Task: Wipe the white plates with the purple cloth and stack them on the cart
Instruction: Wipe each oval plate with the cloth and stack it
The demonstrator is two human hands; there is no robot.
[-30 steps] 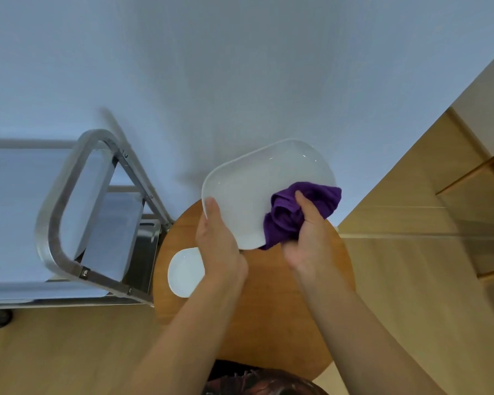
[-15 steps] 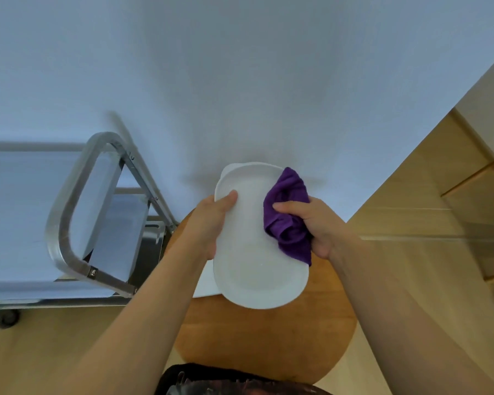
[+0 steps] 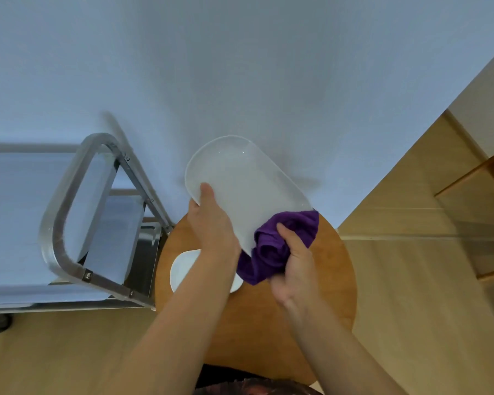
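— Where is the plate?
— The white plate (image 3: 246,189) is held above the round wooden table (image 3: 328,269), left hand (image 3: 214,226) gripping its left edge.
— The cloth?
— The right hand (image 3: 295,266) clutches the purple cloth (image 3: 280,243) against the plate's near right end. A second plate (image 3: 183,266) lies on the table; the steel cart (image 3: 66,246) stands at left.

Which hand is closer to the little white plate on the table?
Left hand: above the small white plate, its forearm crossing it. Right hand: farther right.
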